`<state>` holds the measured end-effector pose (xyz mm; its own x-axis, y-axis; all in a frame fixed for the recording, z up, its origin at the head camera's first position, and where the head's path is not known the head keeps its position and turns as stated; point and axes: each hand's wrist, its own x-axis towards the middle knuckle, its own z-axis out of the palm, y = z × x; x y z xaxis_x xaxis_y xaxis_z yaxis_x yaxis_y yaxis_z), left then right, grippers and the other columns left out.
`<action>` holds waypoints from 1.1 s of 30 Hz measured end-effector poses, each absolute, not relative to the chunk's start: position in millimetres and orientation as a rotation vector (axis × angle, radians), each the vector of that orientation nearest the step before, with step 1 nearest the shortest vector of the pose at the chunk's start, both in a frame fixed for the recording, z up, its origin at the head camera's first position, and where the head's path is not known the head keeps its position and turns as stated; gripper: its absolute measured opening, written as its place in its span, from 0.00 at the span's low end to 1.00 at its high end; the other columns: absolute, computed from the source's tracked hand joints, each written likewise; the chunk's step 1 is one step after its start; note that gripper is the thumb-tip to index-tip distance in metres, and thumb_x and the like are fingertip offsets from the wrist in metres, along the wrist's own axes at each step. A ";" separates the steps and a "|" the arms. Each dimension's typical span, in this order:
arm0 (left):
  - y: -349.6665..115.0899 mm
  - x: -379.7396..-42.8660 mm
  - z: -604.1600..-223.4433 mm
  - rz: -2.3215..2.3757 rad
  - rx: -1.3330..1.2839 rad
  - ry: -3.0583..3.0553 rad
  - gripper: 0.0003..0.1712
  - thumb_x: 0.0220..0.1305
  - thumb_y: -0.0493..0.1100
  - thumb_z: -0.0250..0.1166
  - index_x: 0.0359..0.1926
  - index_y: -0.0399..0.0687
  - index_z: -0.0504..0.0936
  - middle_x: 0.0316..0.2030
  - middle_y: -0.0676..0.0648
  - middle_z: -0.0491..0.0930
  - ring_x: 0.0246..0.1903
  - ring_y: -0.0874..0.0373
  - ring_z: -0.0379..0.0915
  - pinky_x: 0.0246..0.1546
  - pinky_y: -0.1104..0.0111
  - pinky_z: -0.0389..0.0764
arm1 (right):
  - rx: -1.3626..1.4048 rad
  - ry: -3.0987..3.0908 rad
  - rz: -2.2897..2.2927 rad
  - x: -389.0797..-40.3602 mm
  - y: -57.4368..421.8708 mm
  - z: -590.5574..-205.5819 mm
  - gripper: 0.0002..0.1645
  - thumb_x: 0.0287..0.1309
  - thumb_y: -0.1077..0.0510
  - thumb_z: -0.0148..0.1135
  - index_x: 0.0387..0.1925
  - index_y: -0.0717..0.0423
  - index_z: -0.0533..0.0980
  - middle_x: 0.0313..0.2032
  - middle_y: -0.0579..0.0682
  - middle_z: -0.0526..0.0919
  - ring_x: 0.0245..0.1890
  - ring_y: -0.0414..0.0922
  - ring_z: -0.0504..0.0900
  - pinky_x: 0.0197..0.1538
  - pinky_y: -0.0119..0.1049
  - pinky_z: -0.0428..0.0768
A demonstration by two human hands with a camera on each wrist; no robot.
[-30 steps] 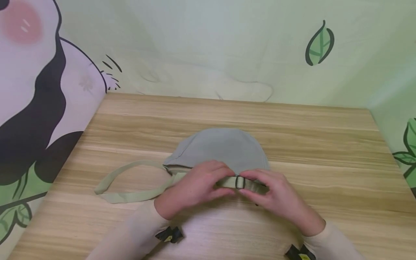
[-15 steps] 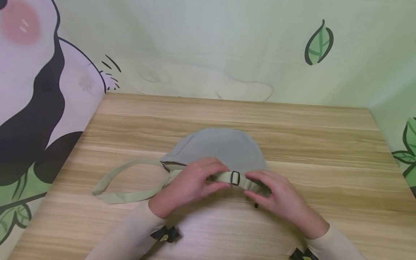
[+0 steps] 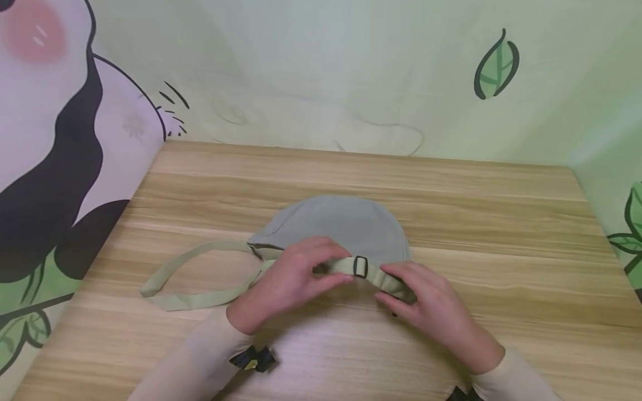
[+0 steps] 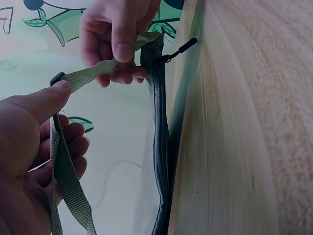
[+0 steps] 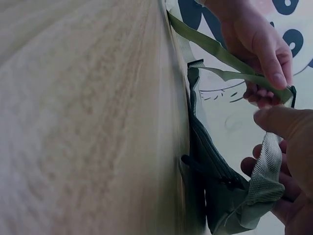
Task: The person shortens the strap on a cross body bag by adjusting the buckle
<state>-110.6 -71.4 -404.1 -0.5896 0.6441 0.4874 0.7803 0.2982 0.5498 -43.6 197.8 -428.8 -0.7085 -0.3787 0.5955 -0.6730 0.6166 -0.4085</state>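
A grey bag (image 3: 346, 223) with a rounded top lies on the table, its light green strap (image 3: 188, 301) looping out to the left. My left hand (image 3: 291, 275) pinches the strap just left of a black slide buckle (image 3: 355, 267). To the buckle's right, my right hand (image 3: 436, 303) holds the strap between thumb and fingers, close to the bag's right end. In the left wrist view, a dark zipper (image 4: 160, 132) runs along the bag's edge. Its black pull (image 4: 188, 45) sticks out near the right hand. Part of the bag's near edge is hidden behind the hands.
The wooden table (image 3: 501, 223) extends around the bag on all sides. Behind it stands a pale green wall (image 3: 301, 72) with a leaf drawing, and a large panda picture (image 3: 75, 139) covers the left side.
Both hands have shifted slightly left and up with the strap and buckle. The right fingers have moved off the buckle, so a stretch of strap shows between them.
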 end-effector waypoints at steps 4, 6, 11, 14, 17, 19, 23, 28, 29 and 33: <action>-71.4 -110.1 -403.9 -1.196 -1.311 -2.394 0.17 0.59 0.43 0.83 0.47 0.46 0.90 0.42 0.51 0.90 0.42 0.61 0.84 0.47 0.70 0.87 | 0.838 -2.325 0.826 -44.5 196.6 -430.0 0.31 0.80 0.38 0.54 0.51 0.62 0.85 0.42 0.54 0.92 0.38 0.48 0.91 0.42 0.35 0.89; -71.5 -109.8 -403.8 -1.209 -1.304 -2.400 0.17 0.59 0.42 0.83 0.48 0.47 0.90 0.43 0.51 0.90 0.42 0.61 0.84 0.47 0.70 0.87 | 0.836 -2.304 0.822 -45.0 197.1 -430.5 0.31 0.81 0.39 0.54 0.51 0.62 0.85 0.42 0.54 0.92 0.37 0.48 0.90 0.41 0.35 0.89; -71.5 -110.1 -404.8 -1.220 -1.324 -2.411 0.19 0.58 0.43 0.84 0.49 0.46 0.89 0.44 0.51 0.90 0.44 0.60 0.84 0.50 0.68 0.87 | 0.845 -2.281 0.874 -45.3 198.7 -431.7 0.30 0.80 0.39 0.56 0.52 0.62 0.85 0.42 0.54 0.92 0.36 0.47 0.90 0.41 0.31 0.88; -71.6 -110.9 -406.2 -1.229 -1.344 -2.425 0.21 0.58 0.44 0.83 0.50 0.46 0.88 0.45 0.50 0.89 0.46 0.59 0.85 0.52 0.67 0.87 | 0.847 -2.286 0.904 -44.6 199.2 -432.2 0.29 0.80 0.40 0.56 0.52 0.62 0.85 0.42 0.54 0.92 0.35 0.46 0.90 0.41 0.29 0.88; -72.3 -111.2 -406.8 -1.246 -1.358 -2.442 0.22 0.59 0.44 0.83 0.52 0.46 0.88 0.47 0.51 0.89 0.48 0.59 0.85 0.55 0.67 0.87 | 0.846 -2.289 0.940 -44.0 199.3 -432.7 0.29 0.80 0.39 0.57 0.53 0.61 0.85 0.42 0.54 0.93 0.35 0.46 0.90 0.41 0.28 0.88; -73.1 -111.6 -407.1 -1.251 -1.376 -2.447 0.23 0.60 0.45 0.82 0.54 0.46 0.87 0.47 0.51 0.89 0.49 0.60 0.84 0.57 0.67 0.86 | 0.844 -2.293 0.966 -43.6 199.6 -432.6 0.29 0.79 0.40 0.57 0.53 0.61 0.85 0.43 0.54 0.93 0.35 0.45 0.89 0.42 0.27 0.87; -73.9 -112.7 -407.8 -1.236 -1.435 -2.453 0.23 0.62 0.45 0.81 0.56 0.47 0.87 0.48 0.52 0.89 0.50 0.60 0.84 0.58 0.67 0.86 | 0.852 -2.287 1.002 -43.6 199.9 -433.7 0.28 0.79 0.40 0.58 0.53 0.61 0.85 0.43 0.53 0.93 0.37 0.45 0.90 0.43 0.28 0.87; -73.3 -114.5 -408.8 -1.199 -1.515 -2.436 0.23 0.61 0.45 0.82 0.55 0.47 0.87 0.49 0.53 0.89 0.50 0.61 0.84 0.58 0.69 0.85 | 0.843 -2.311 1.077 -42.8 200.3 -434.1 0.28 0.79 0.40 0.58 0.54 0.61 0.85 0.44 0.53 0.93 0.39 0.45 0.91 0.46 0.26 0.86; -73.2 -114.9 -409.3 -1.193 -1.527 -2.428 0.23 0.61 0.45 0.82 0.55 0.47 0.87 0.49 0.53 0.89 0.50 0.62 0.84 0.58 0.69 0.85 | 0.833 -2.327 1.098 -42.2 200.6 -433.6 0.29 0.79 0.39 0.58 0.54 0.61 0.85 0.45 0.53 0.93 0.40 0.45 0.91 0.47 0.25 0.86; -72.4 -115.4 -411.7 -1.116 -1.555 -2.363 0.21 0.62 0.45 0.82 0.54 0.46 0.87 0.48 0.52 0.89 0.48 0.61 0.85 0.56 0.69 0.86 | 0.816 -2.368 1.166 -40.7 201.5 -433.2 0.28 0.78 0.40 0.60 0.53 0.61 0.85 0.45 0.53 0.93 0.41 0.43 0.90 0.48 0.22 0.85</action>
<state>-115.4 -72.4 -411.7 -0.4732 0.7561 0.4522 0.8294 0.2095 0.5178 -40.7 201.5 -433.2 -0.7609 -0.3320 0.5575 -0.6443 0.4885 -0.5884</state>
